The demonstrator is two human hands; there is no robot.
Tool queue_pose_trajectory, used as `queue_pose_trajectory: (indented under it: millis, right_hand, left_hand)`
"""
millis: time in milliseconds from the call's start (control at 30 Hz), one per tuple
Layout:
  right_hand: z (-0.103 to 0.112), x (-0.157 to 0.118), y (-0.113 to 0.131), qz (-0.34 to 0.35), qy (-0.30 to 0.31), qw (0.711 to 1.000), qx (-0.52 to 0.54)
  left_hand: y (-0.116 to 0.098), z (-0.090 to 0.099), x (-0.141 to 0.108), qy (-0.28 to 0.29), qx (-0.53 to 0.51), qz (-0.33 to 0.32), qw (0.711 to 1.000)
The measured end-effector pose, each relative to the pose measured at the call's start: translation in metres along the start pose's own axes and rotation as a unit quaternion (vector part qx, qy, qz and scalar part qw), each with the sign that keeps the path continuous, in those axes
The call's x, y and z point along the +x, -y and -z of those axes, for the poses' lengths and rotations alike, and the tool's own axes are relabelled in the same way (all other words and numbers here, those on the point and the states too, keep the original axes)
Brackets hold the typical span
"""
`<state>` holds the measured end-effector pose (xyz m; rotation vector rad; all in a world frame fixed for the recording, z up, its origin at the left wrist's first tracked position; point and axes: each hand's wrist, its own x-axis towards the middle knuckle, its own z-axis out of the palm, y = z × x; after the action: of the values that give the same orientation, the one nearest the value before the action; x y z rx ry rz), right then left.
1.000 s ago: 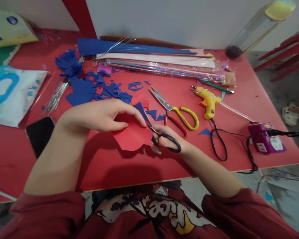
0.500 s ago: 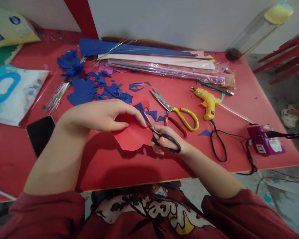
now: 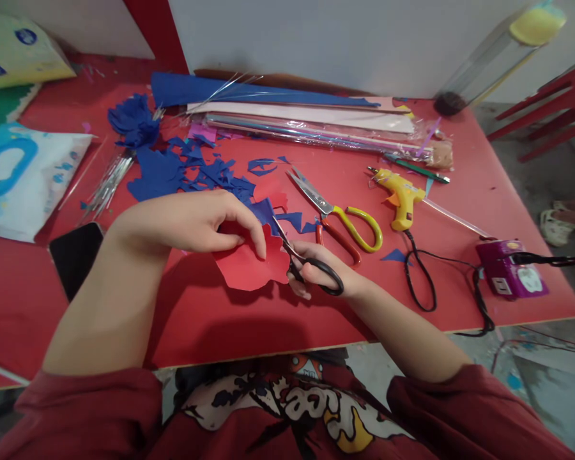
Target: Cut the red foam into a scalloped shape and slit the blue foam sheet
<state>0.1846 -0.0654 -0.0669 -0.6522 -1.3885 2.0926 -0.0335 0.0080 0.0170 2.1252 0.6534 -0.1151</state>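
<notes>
My left hand (image 3: 211, 223) is closed on a piece of red paper (image 3: 249, 271), thumb and fingers at its upper edge. The paper has a wavy, rounded outline and is held above the table. My right hand (image 3: 321, 271) grips black-handled scissors (image 3: 326, 275), their blades at the right edge of the paper. Just beyond my hands lie blue scraps (image 3: 220, 176) and another red piece (image 3: 271, 188). A larger pair of scissors (image 3: 323, 204) with one yellow and one red handle rests open behind my right hand.
On the red table (image 3: 196, 326) lie a yellow glue gun (image 3: 402, 195), a purple power block (image 3: 512, 275) with black cables, a blue paper flower (image 3: 134, 121), wires (image 3: 110, 185), a phone (image 3: 76, 259) and a wipes pack (image 3: 33, 179). Rolled sheets (image 3: 292, 118) line the back.
The fingers of my left hand have shifted left and lower on the red paper. The scissors have moved slightly left, and a cut flap of paper now shows beside the blades.
</notes>
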Motion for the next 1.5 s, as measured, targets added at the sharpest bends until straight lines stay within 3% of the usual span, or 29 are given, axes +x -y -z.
queue_pose_trajectory:
  millis: [167, 333, 433, 533, 667, 767, 933, 1133, 1267, 1400, 1500]
  right_hand:
    - [0.001, 0.002, -0.001, 0.03, -0.015, 0.999, -0.025]
    - [0.002, 0.001, 0.002, 0.038, -0.071, 0.995, -0.054]
    - [0.001, 0.003, 0.002, 0.031, -0.14, 0.987, -0.071]
    - [0.001, 0.007, -0.002, 0.039, -0.246, 0.967, -0.052]
    - [0.004, 0.011, -0.007, 0.105, -0.353, 0.929, -0.026]
    - [0.003, 0.01, -0.005, 0.133, -0.341, 0.929, -0.053]
    - [-0.004, 0.008, -0.001, 0.1, -0.259, 0.953, -0.12]
    - [-0.002, 0.008, -0.004, 0.075, -0.21, 0.968, -0.117]
    - [-0.001, 0.01, -0.007, 0.088, -0.243, 0.96, -0.112]
    - [0.001, 0.012, -0.006, 0.115, -0.328, 0.934, -0.084]
    - [0.004, 0.013, -0.005, 0.14, -0.38, 0.912, -0.058]
  left_hand:
    - [0.001, 0.0, -0.001, -0.016, -0.002, 0.028, 0.999]
    - [0.005, 0.001, -0.003, -0.046, 0.017, 0.058, 0.997]
    - [0.005, 0.001, -0.002, -0.047, 0.026, 0.058, 0.997]
    - [0.002, 0.0, 0.0, -0.043, 0.033, 0.056, 0.997]
    - [-0.002, -0.006, 0.007, -0.016, 0.049, 0.04, 0.998]
    - [-0.005, -0.014, 0.015, 0.009, 0.063, 0.017, 0.998]
    - [-0.009, -0.026, 0.024, 0.038, 0.088, 0.004, 0.995]
    - [-0.009, -0.031, 0.028, 0.045, 0.095, 0.008, 0.994]
    - [-0.01, -0.029, 0.027, 0.022, 0.098, 0.022, 0.995]
    - [-0.008, -0.018, 0.015, -0.057, 0.092, 0.057, 0.993]
    - [-0.002, -0.01, 0.004, -0.113, 0.017, 0.089, 0.989]
